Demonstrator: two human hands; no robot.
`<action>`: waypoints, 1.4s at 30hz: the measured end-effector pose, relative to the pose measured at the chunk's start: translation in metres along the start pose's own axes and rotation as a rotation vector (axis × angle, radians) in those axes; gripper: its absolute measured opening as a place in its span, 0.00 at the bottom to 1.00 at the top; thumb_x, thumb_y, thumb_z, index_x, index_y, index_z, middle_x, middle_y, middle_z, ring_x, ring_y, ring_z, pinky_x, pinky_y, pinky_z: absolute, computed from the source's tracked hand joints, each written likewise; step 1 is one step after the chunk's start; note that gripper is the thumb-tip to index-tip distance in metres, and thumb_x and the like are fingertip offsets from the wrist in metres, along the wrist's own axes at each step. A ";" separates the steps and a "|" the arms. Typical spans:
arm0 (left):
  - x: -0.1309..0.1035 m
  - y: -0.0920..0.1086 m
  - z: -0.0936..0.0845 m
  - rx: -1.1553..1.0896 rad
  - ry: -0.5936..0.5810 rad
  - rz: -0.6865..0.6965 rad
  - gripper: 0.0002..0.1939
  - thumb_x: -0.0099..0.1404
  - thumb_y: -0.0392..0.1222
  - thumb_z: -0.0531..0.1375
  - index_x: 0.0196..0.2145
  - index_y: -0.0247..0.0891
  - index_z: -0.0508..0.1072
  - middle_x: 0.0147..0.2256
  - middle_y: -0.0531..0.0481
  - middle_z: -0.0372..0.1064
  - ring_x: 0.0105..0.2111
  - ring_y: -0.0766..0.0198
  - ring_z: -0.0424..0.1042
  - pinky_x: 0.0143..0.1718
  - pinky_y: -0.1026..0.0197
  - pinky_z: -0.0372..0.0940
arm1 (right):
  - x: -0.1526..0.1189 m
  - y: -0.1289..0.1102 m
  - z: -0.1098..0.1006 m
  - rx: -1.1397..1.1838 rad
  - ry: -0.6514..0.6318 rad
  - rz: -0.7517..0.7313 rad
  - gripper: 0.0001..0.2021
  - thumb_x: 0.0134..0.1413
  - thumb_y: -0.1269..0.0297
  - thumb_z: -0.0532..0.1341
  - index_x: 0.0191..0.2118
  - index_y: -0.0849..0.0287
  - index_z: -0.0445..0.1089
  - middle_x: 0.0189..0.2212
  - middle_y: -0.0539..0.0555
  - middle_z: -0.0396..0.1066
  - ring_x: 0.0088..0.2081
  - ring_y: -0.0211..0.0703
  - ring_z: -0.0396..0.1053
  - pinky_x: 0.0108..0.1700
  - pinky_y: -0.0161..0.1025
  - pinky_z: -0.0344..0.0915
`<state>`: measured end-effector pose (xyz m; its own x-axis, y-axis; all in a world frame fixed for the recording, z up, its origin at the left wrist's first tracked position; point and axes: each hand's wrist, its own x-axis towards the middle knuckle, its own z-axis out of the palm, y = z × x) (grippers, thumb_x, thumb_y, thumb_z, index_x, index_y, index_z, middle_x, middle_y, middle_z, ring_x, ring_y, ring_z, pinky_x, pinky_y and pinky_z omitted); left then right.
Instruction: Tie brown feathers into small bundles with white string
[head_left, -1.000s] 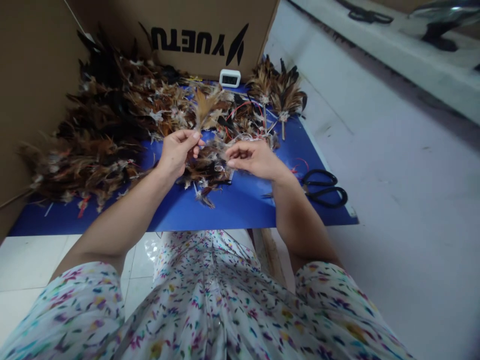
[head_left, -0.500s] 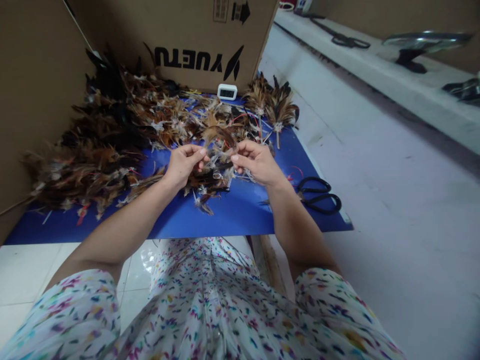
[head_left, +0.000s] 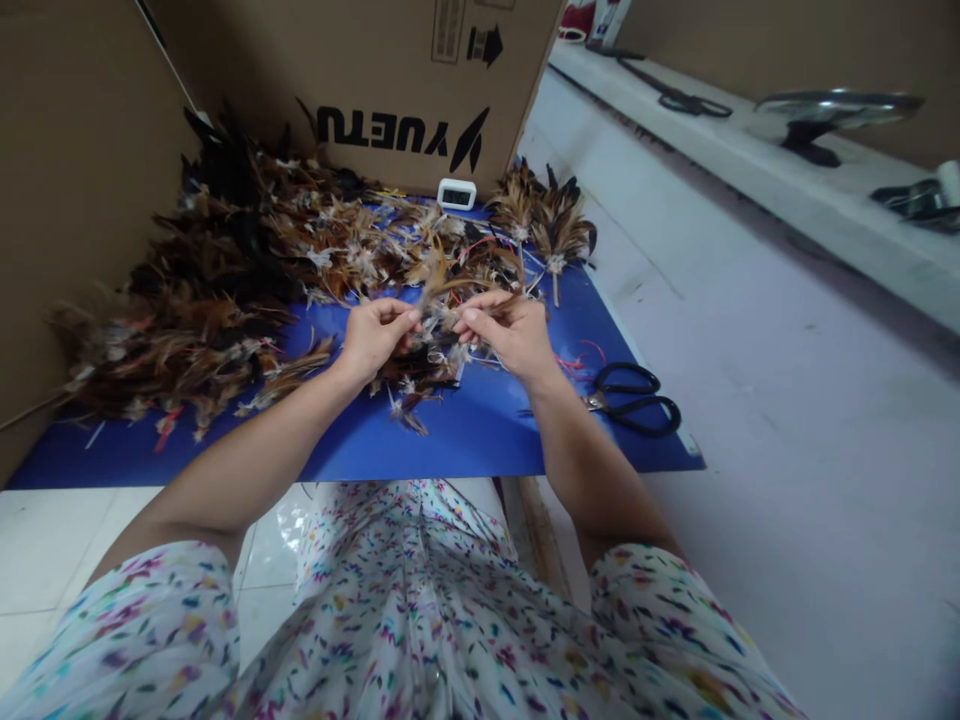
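My left hand [head_left: 380, 338] is closed in a pinch, thumb against fingertips, on a brown feather [head_left: 433, 283] that rises from its fingertips. Close on its right, my right hand [head_left: 511, 336] also pinches, its thumb and forefinger at the pale, fluffy base of feathers; where one feather ends and another begins is hard to make out. Both hands hover over a small heap of brown and grey feathers [head_left: 411, 385] on the blue board [head_left: 480, 430]. A large pile of brown and black feathers [head_left: 210, 330] spreads to the left and behind.
Black-handled scissors [head_left: 634, 395] lie right of my right forearm, beside red string [head_left: 574, 362]. Tied feather bunches [head_left: 559, 225] sit at the back right. A small white digital clock [head_left: 457, 194] stands before a cardboard box [head_left: 360, 60]. A pale wall ledge [head_left: 750, 140] runs along the right.
My hands have come a little closer together, the left shifting slightly right. The held feather now points more upright than before. The camera view has tilted slightly.
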<state>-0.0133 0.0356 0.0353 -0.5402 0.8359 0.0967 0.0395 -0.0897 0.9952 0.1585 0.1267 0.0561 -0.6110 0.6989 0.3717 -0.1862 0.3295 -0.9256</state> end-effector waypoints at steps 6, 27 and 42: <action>-0.001 -0.001 -0.002 0.227 0.004 0.125 0.05 0.58 0.38 0.63 0.25 0.36 0.75 0.17 0.55 0.70 0.14 0.72 0.63 0.17 0.69 0.58 | -0.004 0.006 0.001 -0.135 -0.042 -0.151 0.14 0.57 0.52 0.65 0.39 0.57 0.77 0.32 0.52 0.80 0.29 0.39 0.78 0.35 0.38 0.76; -0.008 -0.007 -0.003 0.548 -0.015 0.433 0.06 0.63 0.37 0.62 0.30 0.37 0.78 0.20 0.55 0.72 0.22 0.68 0.70 0.30 0.65 0.61 | -0.010 0.024 0.010 -0.620 0.068 -0.354 0.09 0.65 0.59 0.57 0.39 0.53 0.74 0.30 0.50 0.77 0.31 0.39 0.76 0.37 0.38 0.70; -0.008 -0.010 -0.005 0.627 -0.019 0.491 0.06 0.64 0.36 0.61 0.32 0.38 0.79 0.23 0.54 0.74 0.25 0.67 0.73 0.32 0.64 0.64 | -0.011 0.021 0.011 -0.686 0.038 -0.389 0.09 0.65 0.63 0.56 0.37 0.56 0.72 0.27 0.49 0.75 0.29 0.37 0.72 0.35 0.35 0.66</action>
<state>-0.0130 0.0271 0.0247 -0.3242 0.7896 0.5210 0.7382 -0.1333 0.6613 0.1527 0.1190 0.0319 -0.5700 0.4703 0.6737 0.1425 0.8642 -0.4826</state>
